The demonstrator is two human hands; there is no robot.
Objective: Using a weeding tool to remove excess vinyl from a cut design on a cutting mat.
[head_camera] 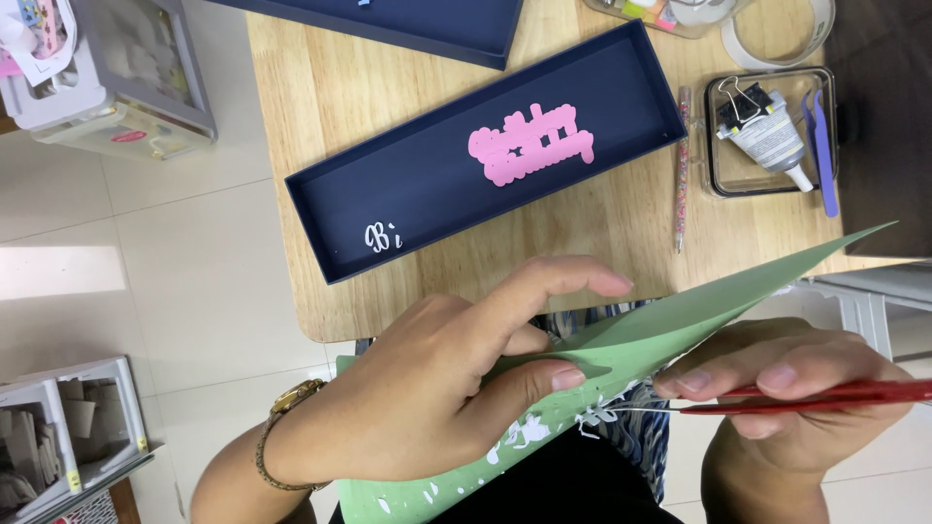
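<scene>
Your left hand (437, 388) pinches the green sheet (670, 325) between thumb and curled fingers, forefinger lifted clear; the sheet is bent over your lap, just below the wooden table (320, 107) edge, with white cut-out bits clinging to its underside; squeeze harder there and I judge it will crease. Your right hand (796, 388) is closed round a thin red tool (825, 396), its fine metal tip touching the white cut lettering (592, 417) at the sheet's lower edge; a slip could tear the delicate strokes or prick your left thumb, which sits near. Above, the navy box lid (427, 184) holds pink lettering (532, 144).
</scene>
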